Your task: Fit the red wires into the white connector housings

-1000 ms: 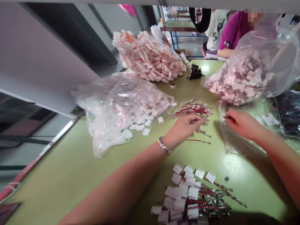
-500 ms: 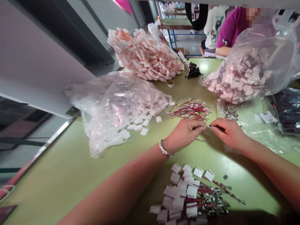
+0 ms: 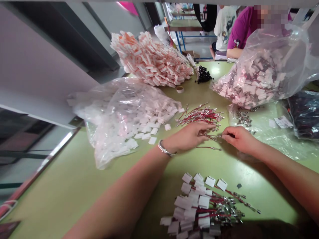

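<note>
My left hand (image 3: 190,135) hovers just in front of a pile of short red wires (image 3: 203,116) with metal terminals, its thumb and fingers apart. Below its fingers are a few wires, partly hidden by the hand. My right hand (image 3: 238,137) is closed in a pinch at the end of a thin wire with a metal terminal (image 3: 216,136). Another single red wire (image 3: 208,147) lies on the table below my left hand. Nearer to me lies a heap of wires with white connector housings (image 3: 190,202) at one end and metal terminals at the other.
An open plastic bag of white housings (image 3: 134,113) lies at left. Behind it are orange-white bundles (image 3: 154,63), a tape roll (image 3: 179,89) and black-tipped wires (image 3: 204,74). A full clear bag (image 3: 259,76) and a dark bag (image 3: 305,114) are at right. A person in purple (image 3: 240,30) sits opposite.
My left hand has moved left, away from my right hand, and its fingers have parted from the pinch. My right hand stays nearly in place, still pinched.
</note>
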{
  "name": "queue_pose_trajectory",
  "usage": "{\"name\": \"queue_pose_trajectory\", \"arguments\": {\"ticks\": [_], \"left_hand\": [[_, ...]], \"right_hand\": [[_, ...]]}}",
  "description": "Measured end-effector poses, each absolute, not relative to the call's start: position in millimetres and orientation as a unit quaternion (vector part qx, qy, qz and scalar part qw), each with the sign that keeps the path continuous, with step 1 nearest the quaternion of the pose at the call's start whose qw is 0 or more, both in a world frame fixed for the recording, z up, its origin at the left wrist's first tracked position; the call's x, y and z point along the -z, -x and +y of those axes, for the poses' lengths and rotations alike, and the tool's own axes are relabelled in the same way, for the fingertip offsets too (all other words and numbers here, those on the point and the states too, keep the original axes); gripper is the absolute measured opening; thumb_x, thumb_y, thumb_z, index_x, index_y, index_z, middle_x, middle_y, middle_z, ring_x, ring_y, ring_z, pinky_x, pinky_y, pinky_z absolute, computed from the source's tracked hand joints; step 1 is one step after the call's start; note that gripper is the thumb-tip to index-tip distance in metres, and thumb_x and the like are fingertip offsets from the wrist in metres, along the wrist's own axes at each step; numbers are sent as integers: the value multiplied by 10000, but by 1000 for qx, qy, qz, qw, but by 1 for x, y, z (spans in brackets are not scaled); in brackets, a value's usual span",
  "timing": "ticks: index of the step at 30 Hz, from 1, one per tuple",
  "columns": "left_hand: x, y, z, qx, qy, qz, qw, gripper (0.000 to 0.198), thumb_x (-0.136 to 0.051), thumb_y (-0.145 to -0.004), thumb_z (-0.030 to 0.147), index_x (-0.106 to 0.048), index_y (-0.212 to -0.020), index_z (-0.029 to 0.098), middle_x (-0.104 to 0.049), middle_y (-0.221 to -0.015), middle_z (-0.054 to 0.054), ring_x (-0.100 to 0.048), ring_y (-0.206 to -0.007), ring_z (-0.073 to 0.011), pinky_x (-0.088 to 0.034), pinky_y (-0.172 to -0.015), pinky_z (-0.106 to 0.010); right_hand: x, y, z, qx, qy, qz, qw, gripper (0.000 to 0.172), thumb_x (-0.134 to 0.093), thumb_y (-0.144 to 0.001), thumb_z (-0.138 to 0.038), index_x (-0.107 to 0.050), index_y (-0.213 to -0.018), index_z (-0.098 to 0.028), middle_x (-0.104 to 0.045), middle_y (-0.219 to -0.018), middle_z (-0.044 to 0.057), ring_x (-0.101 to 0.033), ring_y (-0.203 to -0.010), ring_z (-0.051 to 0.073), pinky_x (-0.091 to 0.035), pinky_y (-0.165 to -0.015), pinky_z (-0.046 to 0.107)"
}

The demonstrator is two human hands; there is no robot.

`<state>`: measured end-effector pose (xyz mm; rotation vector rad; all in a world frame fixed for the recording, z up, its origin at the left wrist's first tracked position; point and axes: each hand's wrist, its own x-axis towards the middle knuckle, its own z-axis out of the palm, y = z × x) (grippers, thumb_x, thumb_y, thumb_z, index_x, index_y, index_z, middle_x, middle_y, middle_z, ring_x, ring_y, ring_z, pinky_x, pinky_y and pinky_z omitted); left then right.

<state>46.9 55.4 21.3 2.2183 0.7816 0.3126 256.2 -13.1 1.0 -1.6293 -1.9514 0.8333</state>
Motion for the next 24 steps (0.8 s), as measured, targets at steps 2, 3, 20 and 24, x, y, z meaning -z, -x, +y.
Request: {"name": "queue_pose_trajectory", "arguments": {"ticks": [2,3,20,24], "left_hand": [[-18,-41,63,-109,-827,334,438,380,-580,-802,245,-640,-1175,204,-679,-1124,-76,-622,-892,-155,-486,-820,-300],[-15,-39,65,-107,-803,353,468,357,-587,-800,260,-660,-1145,206,-691,-1106,-73,-630,-883,-155,-493,-823,-306],[-30,-34,62,-258,-780,439,364,338,-481,-876,448,-679,-857,175,-659,-733,-26,-567,-667,-151,-472,-656,-282],[-15,-48,54,-129,-898,298,296,311,-564,-833,379,-622,-1076,193,-620,-1102,-78,-548,-1009,-219,-436,-891,-356]], "right_hand": [[-1,-256,-13,-312,597,-705,222,182,-504,-832,-275,-614,-710,-199,-626,-638,3,-498,-562,114,-390,-554,251],[-1,-257,-13,-306,599,-707,219,178,-502,-836,-267,-616,-716,-201,-632,-647,4,-505,-568,115,-396,-561,251],[-36,-262,-21,-91,634,-764,79,244,-470,-904,-324,-687,-918,-214,-697,-814,57,-582,-684,161,-374,-597,289],[-61,-317,-13,-91,657,-745,-65,115,-599,-776,-304,-682,-798,-227,-665,-735,28,-528,-591,152,-298,-506,279]]}}
